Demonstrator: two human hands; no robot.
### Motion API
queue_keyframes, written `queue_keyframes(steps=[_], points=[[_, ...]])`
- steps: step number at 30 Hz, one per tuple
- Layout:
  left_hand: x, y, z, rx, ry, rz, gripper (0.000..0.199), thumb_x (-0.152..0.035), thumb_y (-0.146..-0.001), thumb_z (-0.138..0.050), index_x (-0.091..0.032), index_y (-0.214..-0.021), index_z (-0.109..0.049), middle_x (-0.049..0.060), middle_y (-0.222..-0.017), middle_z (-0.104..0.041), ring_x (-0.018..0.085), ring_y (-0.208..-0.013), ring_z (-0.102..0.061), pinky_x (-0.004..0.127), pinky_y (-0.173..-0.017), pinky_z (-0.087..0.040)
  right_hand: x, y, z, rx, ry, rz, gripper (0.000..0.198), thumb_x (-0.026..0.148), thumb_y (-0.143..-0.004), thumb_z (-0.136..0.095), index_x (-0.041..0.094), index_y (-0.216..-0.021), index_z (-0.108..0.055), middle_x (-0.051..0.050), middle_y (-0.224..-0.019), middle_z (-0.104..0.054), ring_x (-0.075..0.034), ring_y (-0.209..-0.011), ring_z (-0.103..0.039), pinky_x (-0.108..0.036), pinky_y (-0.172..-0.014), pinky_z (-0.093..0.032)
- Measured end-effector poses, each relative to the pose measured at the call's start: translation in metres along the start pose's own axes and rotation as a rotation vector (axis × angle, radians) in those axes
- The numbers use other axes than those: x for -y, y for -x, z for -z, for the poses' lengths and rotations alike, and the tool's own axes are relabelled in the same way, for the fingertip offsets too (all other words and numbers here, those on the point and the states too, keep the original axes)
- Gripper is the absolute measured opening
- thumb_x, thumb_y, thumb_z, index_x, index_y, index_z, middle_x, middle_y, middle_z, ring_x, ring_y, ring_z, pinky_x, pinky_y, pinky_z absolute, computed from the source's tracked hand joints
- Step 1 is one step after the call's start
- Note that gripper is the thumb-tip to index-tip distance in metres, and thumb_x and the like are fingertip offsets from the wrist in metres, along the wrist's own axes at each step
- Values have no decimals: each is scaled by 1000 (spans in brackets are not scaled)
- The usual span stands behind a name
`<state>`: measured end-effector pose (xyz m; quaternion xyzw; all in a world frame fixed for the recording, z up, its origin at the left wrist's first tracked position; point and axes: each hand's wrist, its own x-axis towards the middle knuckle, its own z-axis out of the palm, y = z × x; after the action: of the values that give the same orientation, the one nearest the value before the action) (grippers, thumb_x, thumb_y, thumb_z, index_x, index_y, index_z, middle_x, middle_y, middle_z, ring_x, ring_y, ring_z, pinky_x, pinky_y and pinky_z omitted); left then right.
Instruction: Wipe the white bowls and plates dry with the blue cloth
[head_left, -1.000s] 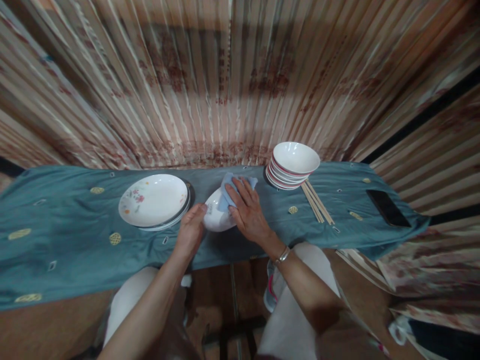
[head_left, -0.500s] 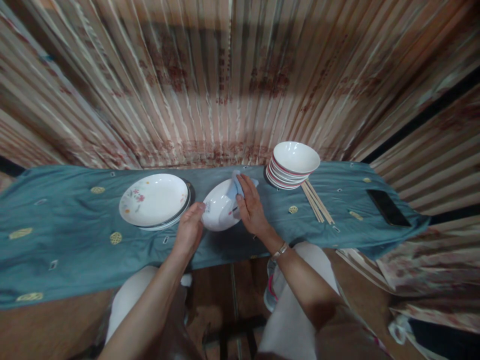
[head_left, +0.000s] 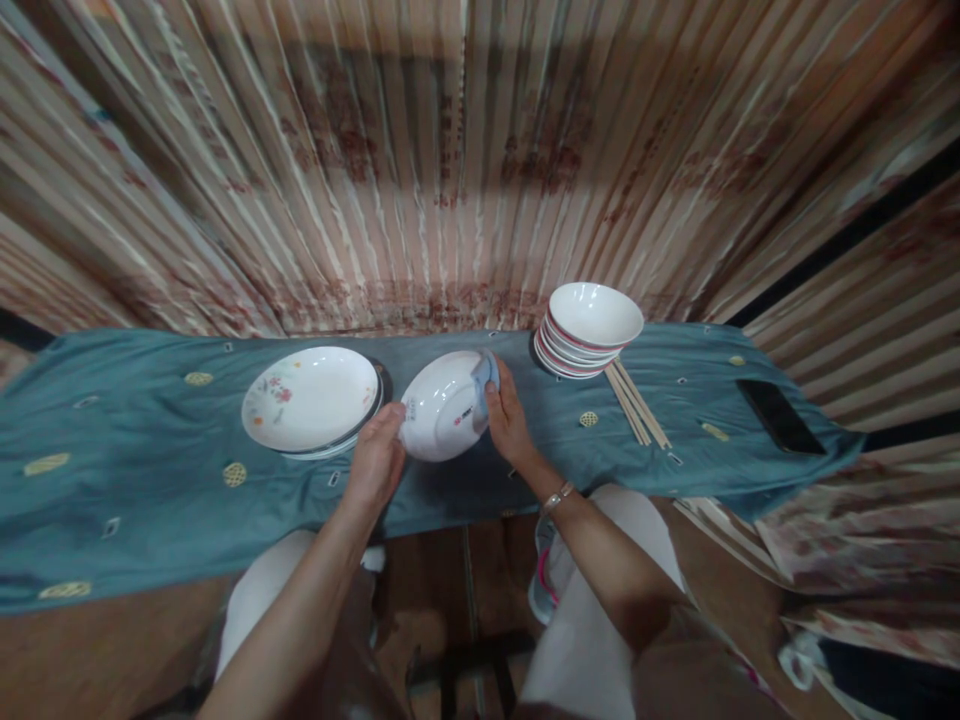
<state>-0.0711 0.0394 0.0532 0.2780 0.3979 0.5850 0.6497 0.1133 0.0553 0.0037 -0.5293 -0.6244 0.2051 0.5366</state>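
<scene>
A white plate (head_left: 442, 405) is held tilted above the cloth-covered table, its underside with a small red and dark mark facing me. My left hand (head_left: 379, 455) grips its left edge, thumb on the surface. At the right edge my right hand (head_left: 510, 415) presses a light blue cloth (head_left: 484, 378) round the rim, fingers partly hidden behind it. Left of the held plate lies a stack of white plates (head_left: 311, 398), the top one with a flower print.
A stack of white bowls (head_left: 596, 315) with red bands stands at the back right. Several wooden chopsticks (head_left: 637, 405) lie beside it, and a black phone (head_left: 780, 415) rests farther right. Teal patterned cloth (head_left: 165, 450) covers the table; a pleated curtain (head_left: 450, 150) hangs behind.
My right hand and the blue cloth have slid from the plate's upper surface out to its right rim, uncovering the red mark. My left hand keeps its grip.
</scene>
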Motion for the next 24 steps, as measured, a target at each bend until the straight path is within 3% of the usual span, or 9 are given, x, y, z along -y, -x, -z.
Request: queue_keyframes(steps=[8, 12, 18, 24], points=[[0, -5, 3, -64, 51, 0, 39, -33, -52, -92, -11, -74, -68, 2, -65, -69, 18, -71, -68, 31, -77, -54, -20, 6, -12, -11, -108, -249, 76, 62, -98, -26, 11, -154, -33, -17, -158, -40, -22, -146, -39, -43, -124, -27], [0, -7, 4, -77, 73, 19, 36, -30, -53, -92, -11, -74, -69, 3, -67, -71, 17, -68, -68, 32, -79, -56, -26, 10, -12, -10, -123, -250, 74, 63, -98, -28, 15, -155, -32, -13, -158, -41, -21, -146, -39, -43, -124, -27], [2, -9, 4, -123, 116, 36, 21, -22, -65, -85, -12, -74, -69, 2, -67, -72, 15, -63, -67, 32, -80, -59, -28, 16, -9, 7, -96, -260, 75, 63, -99, -27, 14, -154, -33, -14, -157, -43, -21, -149, -35, -45, -124, -27], [1, -13, 3, -149, 156, 23, 12, -17, -76, -75, -11, -86, -72, 8, -83, -78, 19, -80, -73, 33, -88, -59, -23, 28, -8, 13, -126, -294, 82, 70, -95, -31, 13, -154, -34, -16, -157, -42, -24, -150, -34, -49, -124, -25]])
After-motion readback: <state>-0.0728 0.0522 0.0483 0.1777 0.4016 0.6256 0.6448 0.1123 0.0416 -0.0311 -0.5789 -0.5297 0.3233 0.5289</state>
